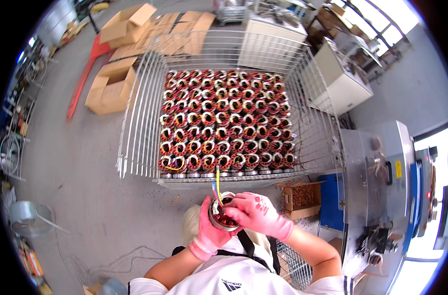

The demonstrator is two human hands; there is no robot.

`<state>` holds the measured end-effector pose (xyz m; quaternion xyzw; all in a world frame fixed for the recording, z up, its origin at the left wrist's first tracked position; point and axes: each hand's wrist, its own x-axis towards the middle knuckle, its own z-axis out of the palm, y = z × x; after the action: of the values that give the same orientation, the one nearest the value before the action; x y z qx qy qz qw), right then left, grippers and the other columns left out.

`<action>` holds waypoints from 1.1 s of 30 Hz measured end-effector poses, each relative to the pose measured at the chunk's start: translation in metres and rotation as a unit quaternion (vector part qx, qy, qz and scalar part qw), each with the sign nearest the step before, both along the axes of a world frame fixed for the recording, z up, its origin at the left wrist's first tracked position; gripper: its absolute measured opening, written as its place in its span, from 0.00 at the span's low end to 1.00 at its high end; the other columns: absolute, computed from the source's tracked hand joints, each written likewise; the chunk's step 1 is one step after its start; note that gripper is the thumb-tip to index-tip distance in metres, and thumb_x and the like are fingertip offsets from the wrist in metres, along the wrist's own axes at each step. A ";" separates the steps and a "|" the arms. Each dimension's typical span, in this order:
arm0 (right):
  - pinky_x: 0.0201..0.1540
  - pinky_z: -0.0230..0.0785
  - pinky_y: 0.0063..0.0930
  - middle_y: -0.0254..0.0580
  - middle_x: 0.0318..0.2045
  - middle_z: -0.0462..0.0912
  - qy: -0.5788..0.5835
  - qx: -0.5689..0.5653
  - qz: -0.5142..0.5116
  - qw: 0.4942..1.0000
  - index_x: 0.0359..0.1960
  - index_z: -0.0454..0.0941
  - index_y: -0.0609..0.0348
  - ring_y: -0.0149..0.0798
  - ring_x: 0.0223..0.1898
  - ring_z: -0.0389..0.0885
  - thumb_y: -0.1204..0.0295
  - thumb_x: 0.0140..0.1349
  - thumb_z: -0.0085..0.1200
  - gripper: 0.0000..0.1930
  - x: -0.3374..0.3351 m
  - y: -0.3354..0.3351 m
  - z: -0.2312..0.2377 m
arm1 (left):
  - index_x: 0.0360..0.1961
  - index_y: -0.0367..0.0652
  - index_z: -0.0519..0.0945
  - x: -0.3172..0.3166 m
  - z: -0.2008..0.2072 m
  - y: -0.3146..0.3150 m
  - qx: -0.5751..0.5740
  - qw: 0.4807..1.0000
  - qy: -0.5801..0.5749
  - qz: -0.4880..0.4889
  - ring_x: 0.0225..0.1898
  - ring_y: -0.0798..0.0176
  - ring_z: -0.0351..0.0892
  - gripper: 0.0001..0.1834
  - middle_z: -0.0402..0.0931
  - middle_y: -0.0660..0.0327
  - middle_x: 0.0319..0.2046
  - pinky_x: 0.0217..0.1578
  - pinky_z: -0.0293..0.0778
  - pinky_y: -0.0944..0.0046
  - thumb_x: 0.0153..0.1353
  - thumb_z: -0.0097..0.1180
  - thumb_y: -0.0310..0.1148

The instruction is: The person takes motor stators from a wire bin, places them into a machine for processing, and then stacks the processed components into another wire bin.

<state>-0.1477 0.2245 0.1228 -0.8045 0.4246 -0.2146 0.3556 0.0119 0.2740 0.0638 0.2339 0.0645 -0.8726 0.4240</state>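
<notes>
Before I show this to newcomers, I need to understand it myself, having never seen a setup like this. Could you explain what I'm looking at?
There is no robot here: a person wearing pink gloves is working. The one picture comes from a wide fisheye camera on the person's head, looking down, so straight edges bend near the rim.

The left hand holds a round part with a metal rim, in front of the body. The fingers of the right hand are at its open top; whether they grip it is hard to tell. Coloured wires rise from it.

Beyond it, a wire cage holds rows of similar ring-shaped parts with reddish insides and pale loops. Open cardboard boxes stand to the left.
</notes>
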 end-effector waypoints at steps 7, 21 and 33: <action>0.41 0.72 0.36 0.40 0.37 0.80 0.083 0.031 0.267 0.960 0.33 0.81 0.57 0.45 0.37 0.77 0.51 0.54 0.60 0.20 0.040 -0.060 -0.044 | 0.64 0.45 0.58 0.036 -0.046 -0.022 -0.190 0.951 -0.240 0.034 0.60 0.59 0.70 0.35 0.73 0.59 0.56 0.68 0.50 0.52 0.62 0.53 0.51; 0.44 0.72 0.40 0.34 0.43 0.76 0.188 -0.063 0.162 0.967 0.42 0.78 0.51 0.42 0.42 0.79 0.62 0.56 0.57 0.13 0.186 -0.300 -0.361 | 0.65 0.35 0.59 0.309 -0.095 -0.214 -0.135 0.292 -0.929 -0.184 0.66 0.42 0.57 0.36 0.59 0.44 0.64 0.64 0.57 0.51 0.62 0.57 0.43; 0.47 0.70 0.39 0.31 0.40 0.74 0.253 -0.107 0.209 0.939 0.40 0.78 0.47 0.39 0.43 0.77 0.61 0.57 0.56 0.11 0.287 -0.396 -0.480 | 0.60 0.34 0.66 0.309 -0.089 -0.239 -0.126 0.377 -0.903 -0.159 0.62 0.43 0.63 0.27 0.64 0.47 0.61 0.60 0.60 0.49 0.62 0.54 0.36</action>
<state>0.1391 -0.1720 -0.3576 -0.9361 0.2973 0.0311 0.1853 0.3207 0.0354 -0.0247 0.8333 -0.5062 -0.1938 0.1087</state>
